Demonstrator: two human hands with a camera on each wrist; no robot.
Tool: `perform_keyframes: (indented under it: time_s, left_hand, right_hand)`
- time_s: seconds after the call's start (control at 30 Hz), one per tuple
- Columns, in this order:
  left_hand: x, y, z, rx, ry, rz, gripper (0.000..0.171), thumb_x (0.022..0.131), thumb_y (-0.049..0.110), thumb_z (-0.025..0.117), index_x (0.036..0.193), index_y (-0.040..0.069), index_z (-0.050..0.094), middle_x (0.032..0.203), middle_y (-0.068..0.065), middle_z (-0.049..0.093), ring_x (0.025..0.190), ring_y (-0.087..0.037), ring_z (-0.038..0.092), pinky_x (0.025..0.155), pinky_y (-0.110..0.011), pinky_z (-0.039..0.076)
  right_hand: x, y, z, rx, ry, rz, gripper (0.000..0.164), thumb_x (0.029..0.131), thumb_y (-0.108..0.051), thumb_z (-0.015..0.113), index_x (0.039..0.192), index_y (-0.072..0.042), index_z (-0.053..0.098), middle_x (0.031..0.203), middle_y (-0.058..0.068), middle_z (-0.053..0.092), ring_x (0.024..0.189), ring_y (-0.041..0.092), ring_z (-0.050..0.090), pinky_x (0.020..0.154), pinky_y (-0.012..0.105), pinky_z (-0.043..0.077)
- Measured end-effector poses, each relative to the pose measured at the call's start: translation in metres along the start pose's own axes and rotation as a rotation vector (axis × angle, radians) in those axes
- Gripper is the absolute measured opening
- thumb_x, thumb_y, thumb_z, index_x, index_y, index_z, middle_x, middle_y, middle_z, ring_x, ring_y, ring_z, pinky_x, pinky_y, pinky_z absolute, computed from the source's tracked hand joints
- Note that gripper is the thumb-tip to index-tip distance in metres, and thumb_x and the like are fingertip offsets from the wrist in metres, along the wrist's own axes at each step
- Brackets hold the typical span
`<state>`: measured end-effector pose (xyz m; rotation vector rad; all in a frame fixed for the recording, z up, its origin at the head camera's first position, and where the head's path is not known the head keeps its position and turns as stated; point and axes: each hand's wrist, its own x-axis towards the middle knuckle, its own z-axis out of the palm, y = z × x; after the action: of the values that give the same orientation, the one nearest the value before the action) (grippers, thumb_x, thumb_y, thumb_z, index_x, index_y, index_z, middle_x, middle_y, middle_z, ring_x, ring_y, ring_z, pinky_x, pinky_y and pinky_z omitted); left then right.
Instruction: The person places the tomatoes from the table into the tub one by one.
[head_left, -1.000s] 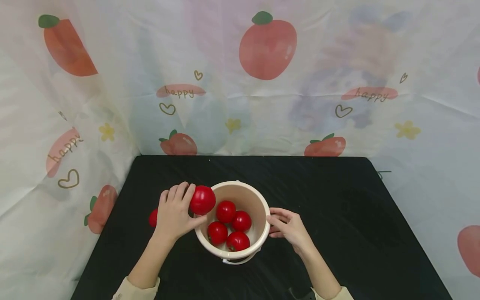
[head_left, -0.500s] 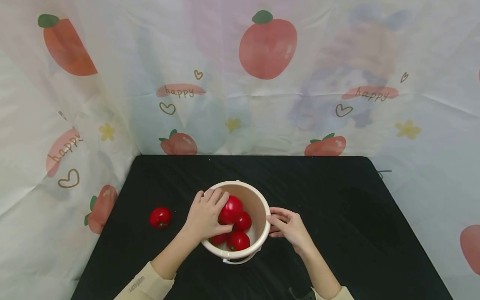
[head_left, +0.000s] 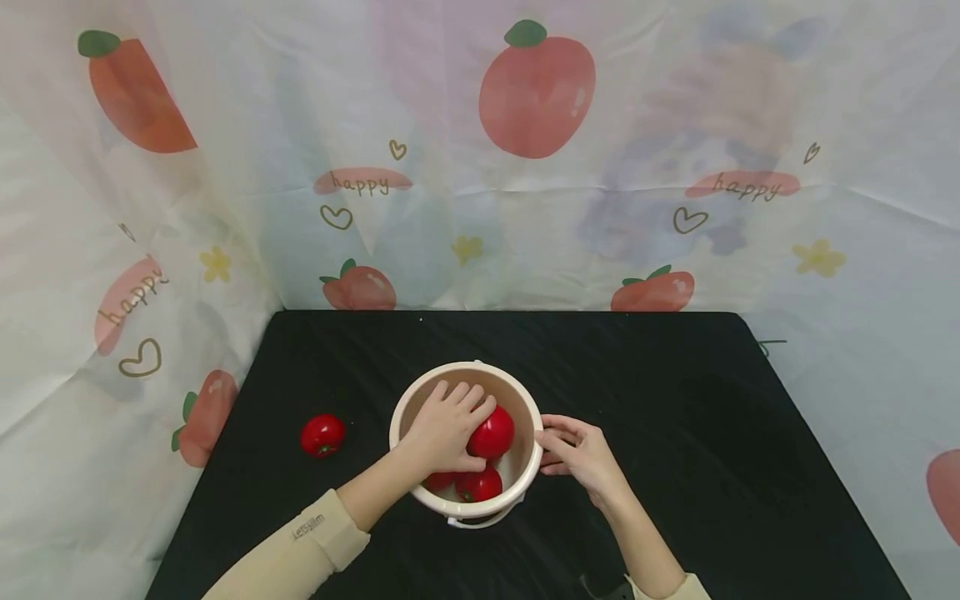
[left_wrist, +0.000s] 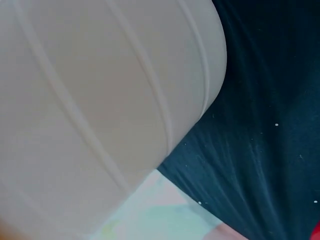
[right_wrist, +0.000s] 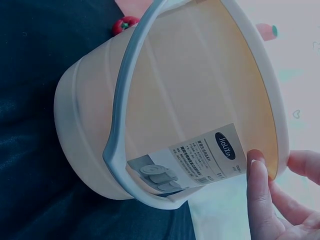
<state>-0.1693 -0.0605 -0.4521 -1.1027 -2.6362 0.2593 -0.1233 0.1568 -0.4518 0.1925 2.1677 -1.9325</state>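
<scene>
A cream bucket (head_left: 402,408) stands upright at the middle of the black table. My left hand (head_left: 446,429) reaches inside it, fingers and thumb curled round a large red tomato (head_left: 492,433). Lower in the bucket, another tomato (head_left: 478,484) shows below the held one, and part of one more peeks out beside my wrist. The hand hides the rest of the inside. At the bucket's right side my right hand (head_left: 581,458) holds the rim, its thumb (right_wrist: 258,195) against the wall near a printed label (right_wrist: 200,160).
One tomato (head_left: 322,436) lies on the table (head_left: 637,383), left of the bucket. The bucket's grey-white handle (right_wrist: 120,105) hangs down on the near side. A printed fabric backdrop (head_left: 450,108) rises behind the table and along its left.
My left hand has carried the large tomato from the bucket's left rim rightward and into the bucket. This uncovers the tomato on the table. The right hand and bucket stay put.
</scene>
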Motion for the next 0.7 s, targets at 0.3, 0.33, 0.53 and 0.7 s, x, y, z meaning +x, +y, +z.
perform_keyframes:
  time_s: [0.3, 0.33, 0.53, 0.7]
  left_hand:
    - [0.014, 0.009, 0.005, 0.086, -0.107, 0.095, 0.077, 0.064, 0.066, 0.061, 0.126, 0.022, 0.047, 0.119, 0.002, 0.051, 0.107, -0.017, 0.044, 0.088, -0.036, 0.04]
    - [0.015, 0.01, 0.005, 0.092, -0.116, 0.104, 0.077, 0.064, 0.066, 0.061, 0.126, 0.022, 0.047, 0.12, 0.002, 0.051, 0.108, -0.017, 0.044, 0.088, -0.036, 0.04]
    - [0.022, 0.014, 0.009, 0.114, -0.211, 0.131, 0.08, 0.064, 0.066, 0.063, 0.129, 0.023, 0.045, 0.124, 0.003, 0.049, 0.111, -0.017, 0.042, 0.091, -0.036, 0.039]
    - [0.024, 0.017, 0.012, 0.132, -0.273, 0.144, 0.082, 0.063, 0.068, 0.063, 0.13, 0.025, 0.043, 0.125, 0.004, 0.049, 0.112, -0.017, 0.041, 0.093, -0.037, 0.038]
  right_hand:
    - [0.001, 0.0, 0.0, 0.032, 0.002, 0.011, 0.041, 0.083, -0.013, 0.067, 0.117, 0.006, 0.055, 0.097, 0.017, 0.065, 0.068, 0.023, 0.065, 0.063, 0.034, 0.057]
    - [0.001, 0.0, 0.0, 0.038, 0.003, 0.014, 0.041, 0.083, -0.013, 0.067, 0.117, 0.006, 0.055, 0.097, 0.017, 0.065, 0.068, 0.022, 0.065, 0.063, 0.034, 0.057]
    - [0.002, 0.0, 0.0, 0.06, -0.001, 0.038, 0.04, 0.083, -0.01, 0.065, 0.118, 0.007, 0.054, 0.096, 0.017, 0.065, 0.068, 0.021, 0.065, 0.064, 0.035, 0.057]
    - [0.002, -0.002, 0.0, 0.074, 0.003, 0.049, 0.039, 0.084, -0.007, 0.064, 0.118, 0.008, 0.053, 0.095, 0.017, 0.065, 0.066, 0.019, 0.063, 0.063, 0.033, 0.057]
